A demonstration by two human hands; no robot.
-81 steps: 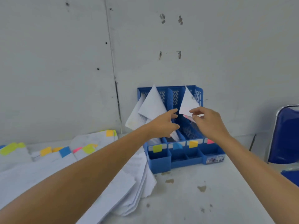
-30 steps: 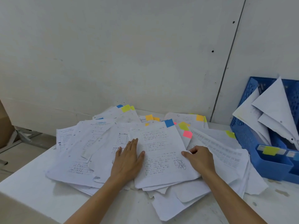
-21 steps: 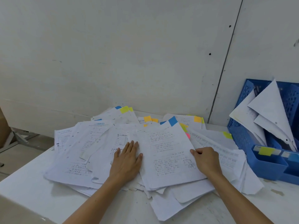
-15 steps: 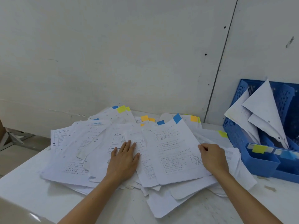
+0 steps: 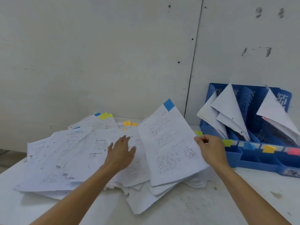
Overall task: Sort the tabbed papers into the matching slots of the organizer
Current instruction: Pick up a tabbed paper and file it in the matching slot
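White tabletop (image 5: 194, 208): one heap of tabbed white papers (image 5: 78, 159), one blue plastic organizer (image 5: 253, 161) with sheets in its slots. I see my right hand (image 5: 211, 150) pinching one blue-tabbed sheet (image 5: 168, 143) over the heap, left hand (image 5: 121, 153) spread flat.

2 hands (image 5: 121, 153) (image 5: 211, 151), 1 organizer (image 5: 259, 163) w/ 4 labels (image 5: 268, 149), 1 paper pile (image 5: 78, 159), 1 held sheet (image 5: 170, 143)

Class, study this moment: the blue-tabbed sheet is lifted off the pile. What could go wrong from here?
The right hand pinches the white printed sheet with the blue tab by one edge only; it could sag, crease or slip.
Sheets in the loose pile of white papers beneath could drag along, though the left hand lies flat on them.
Leaning papers in the blue plastic organizer may block the slot behind its blue label.
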